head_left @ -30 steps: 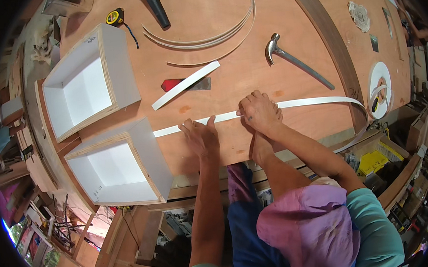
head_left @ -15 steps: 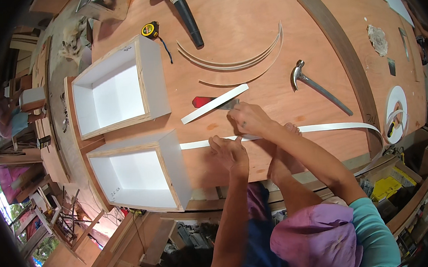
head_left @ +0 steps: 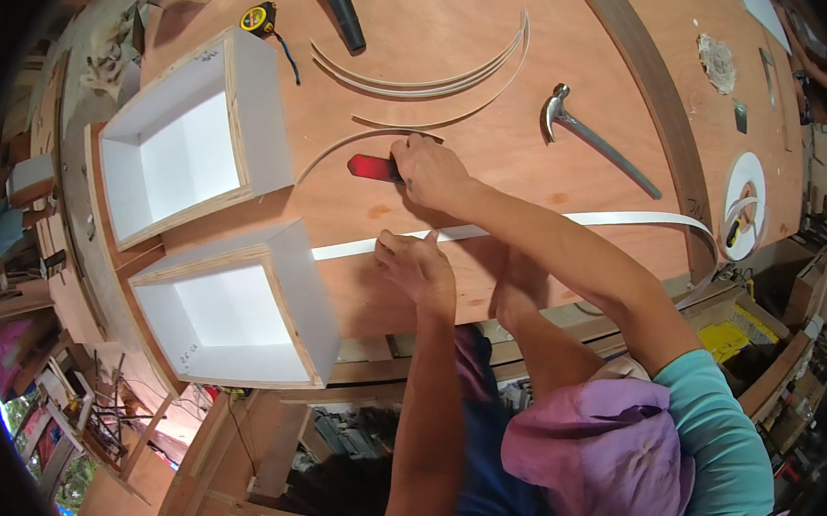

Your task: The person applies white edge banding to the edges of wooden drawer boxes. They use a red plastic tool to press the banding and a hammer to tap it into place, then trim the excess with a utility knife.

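My left hand (head_left: 417, 269) presses a long white edging strip (head_left: 346, 249) against the plywood, fingers curled at its edge. Beyond it, my right hand (head_left: 434, 175) has closed fingers on a red-handled tool (head_left: 371, 168); its blade end is hidden beneath the hand. A short curved strip (head_left: 334, 149) stands on edge just past the tool, one end by my right fingers. The long strip passes under my right forearm and bends toward a white roll (head_left: 745, 206) at the right. My bare leg (head_left: 531, 298) rests up against the table, its foot mostly hidden.
Two white open boxes (head_left: 280, 133) (head_left: 315, 294) with plywood edges stand at the left. A tape measure (head_left: 258, 19), a black nozzle (head_left: 343, 18), curved offcuts (head_left: 426, 88) and a claw hammer (head_left: 602, 139) lie beyond my hands. A long brown board (head_left: 650, 69) spans the right side.
My right hand has moved forward and left onto the red-handled tool. The short strip no longer lies across that tool; it now stands curved beyond it. The head view has shifted slightly.
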A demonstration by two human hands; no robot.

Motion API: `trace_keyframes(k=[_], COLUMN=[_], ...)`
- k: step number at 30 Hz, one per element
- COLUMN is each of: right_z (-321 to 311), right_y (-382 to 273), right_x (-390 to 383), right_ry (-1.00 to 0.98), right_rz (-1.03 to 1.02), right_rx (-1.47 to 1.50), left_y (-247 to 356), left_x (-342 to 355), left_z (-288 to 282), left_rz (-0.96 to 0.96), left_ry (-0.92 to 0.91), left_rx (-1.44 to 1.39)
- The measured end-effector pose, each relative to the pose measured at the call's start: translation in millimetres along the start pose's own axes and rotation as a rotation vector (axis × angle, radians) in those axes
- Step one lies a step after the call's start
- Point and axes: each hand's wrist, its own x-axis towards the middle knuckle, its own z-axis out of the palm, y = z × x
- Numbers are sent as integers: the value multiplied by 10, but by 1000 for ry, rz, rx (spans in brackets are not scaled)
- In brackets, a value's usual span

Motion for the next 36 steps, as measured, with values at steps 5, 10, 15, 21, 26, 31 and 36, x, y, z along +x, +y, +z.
trace_keyframes(k=[5, 10, 15, 21, 26, 31, 36], right_z=[-395, -861, -879, -548, -469, -430, -446], right_y=[176, 369, 435, 645, 321, 439, 660], right_x=[-110, -897, -1242, -1491, -1653, -1755, -1825], right_ry=[-554, -265, 79, 224, 219, 226, 282], right_rz=[303, 494, 537, 593, 555, 662, 680], right_rx=[655, 1468, 1643, 1398, 1384, 1821, 2161], left_y=[-111, -43, -53, -39, -14, -17, -43], left_x=[16, 31, 23, 45, 34, 43, 42], left_z=[57, 37, 13, 78, -20, -25, 74], left_rz=[24, 6, -13, -44, -83, -60, -65], left_ry=[-6, -25, -55, -86, -107, -93, -47], left_rx=[60, 137, 80, 67, 45, 65, 5])
